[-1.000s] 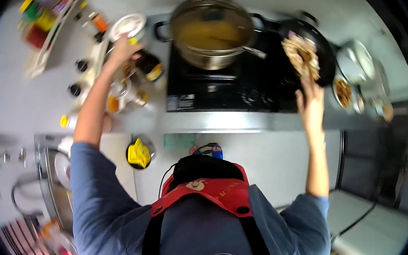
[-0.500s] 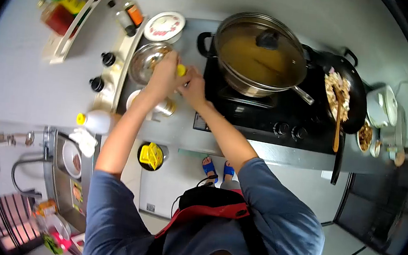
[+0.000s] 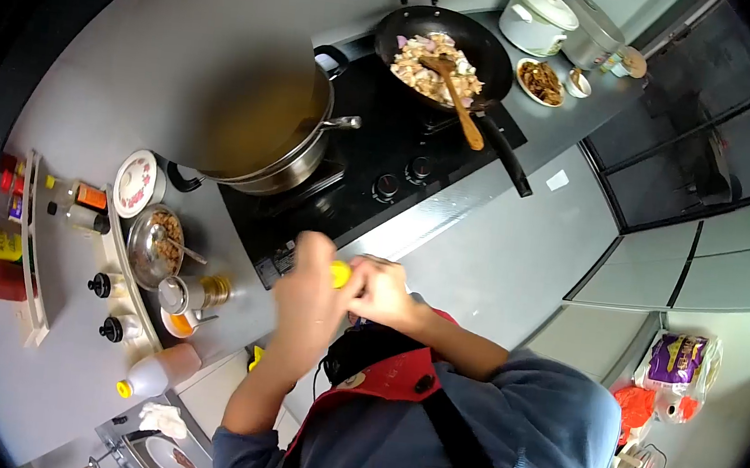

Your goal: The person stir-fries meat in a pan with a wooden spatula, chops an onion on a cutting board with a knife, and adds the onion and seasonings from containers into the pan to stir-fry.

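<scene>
A small yellow object (image 3: 339, 274) shows between my two hands, close to my body near the counter's front edge. My left hand (image 3: 304, 295) is closed against its left side, slightly blurred. Fingers of my right hand (image 3: 383, 291) are curled round its right side. The rest of the object is hidden by my hands. Left of them, a metal bowl (image 3: 140, 252) holds brown minced food and a spoon. A glass jar with a metal lid (image 3: 198, 294) lies or leans beside a small cup with orange contents (image 3: 177, 323).
A large pot (image 3: 277, 170), partly veiled by a grey blur, stands on the black stove (image 3: 355, 155). Behind it, a wok (image 3: 491, 60) holds chopped food and a wooden spatula (image 3: 459, 107). A yellow-capped bottle (image 3: 165, 369) and a floral-lidded container (image 3: 136, 182) are at the left.
The view has turned and shifted toward the right. My hands have moved away from the metal bowl, back toward my body, with the yellow object still between them. The spoon in the bowl now shows.
</scene>
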The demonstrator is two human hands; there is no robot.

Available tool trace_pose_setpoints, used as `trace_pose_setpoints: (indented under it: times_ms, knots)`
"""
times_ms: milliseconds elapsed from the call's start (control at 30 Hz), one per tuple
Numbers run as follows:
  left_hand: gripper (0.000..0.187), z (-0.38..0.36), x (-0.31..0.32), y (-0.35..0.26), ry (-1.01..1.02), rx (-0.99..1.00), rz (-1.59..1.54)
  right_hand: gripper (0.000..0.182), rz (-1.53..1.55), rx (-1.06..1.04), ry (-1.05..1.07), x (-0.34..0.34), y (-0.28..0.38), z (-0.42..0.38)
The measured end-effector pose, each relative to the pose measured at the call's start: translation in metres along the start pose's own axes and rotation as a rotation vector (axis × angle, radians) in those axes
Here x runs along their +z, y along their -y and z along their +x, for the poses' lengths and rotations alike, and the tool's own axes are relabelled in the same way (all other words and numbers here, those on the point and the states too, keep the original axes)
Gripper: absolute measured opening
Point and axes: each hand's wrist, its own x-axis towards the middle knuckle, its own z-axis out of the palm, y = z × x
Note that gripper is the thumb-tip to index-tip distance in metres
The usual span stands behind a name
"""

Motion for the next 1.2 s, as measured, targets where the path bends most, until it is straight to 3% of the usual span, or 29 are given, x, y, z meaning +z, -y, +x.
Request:
trace_pose_setpoints:
  times_ms: [200,267,400,467,533,600,667,733,833,967,1200]
  knots:
    - [0.014,0.022,0.067,-0.076,-0.263,0.778,0.02,0.032,-0.083,0.268,-0.191,-0.129,-0.041,-0.026]
    - [0.026,0.039,0.076,-0.125,-0.274,0.884,-0.042,0.034,-0.101,0.353,-0.127,-0.213,-0.037,-0.002]
    - [0.028,0.068,0.1,-0.139,-0.301,0.679,-0.3,0.038,-0.063,0.446,-0.05,-0.291,-0.073,0.053]
    - [0.029,0.089,0.121,-0.13,-0.22,0.449,-0.239,0.041,-0.255,0.49,0.054,-0.322,-0.098,0.086]
    - [0.035,0.107,0.145,-0.122,-0.302,0.236,-0.15,0.043,-0.34,0.448,0.126,-0.341,-0.136,0.116]
    - [0.045,0.126,0.183,-0.103,-0.149,-0.052,-0.237,0.055,-0.568,0.415,0.18,-0.356,-0.176,0.145]
    - [0.047,0.144,0.214,-0.087,-0.105,-0.144,-0.249,0.061,-0.597,0.431,0.258,-0.367,-0.193,0.169]
    - [0.049,0.164,0.233,-0.077,0.144,-0.33,-0.51,0.049,-0.643,0.403,0.317,-0.372,-0.239,0.197]
    - [0.047,0.18,0.258,-0.072,0.153,-0.402,-0.728,0.048,-0.573,0.395,0.351,-0.374,-0.25,0.226]
    - [0.042,0.176,0.242,-0.085,0.082,-0.392,-0.66,0.065,-0.609,0.434,0.376,-0.378,-0.256,0.258]
    - [0.036,0.143,0.185,-0.117,0.081,-0.407,-0.598,0.055,-0.553,0.483,0.446,-0.385,-0.25,0.287]
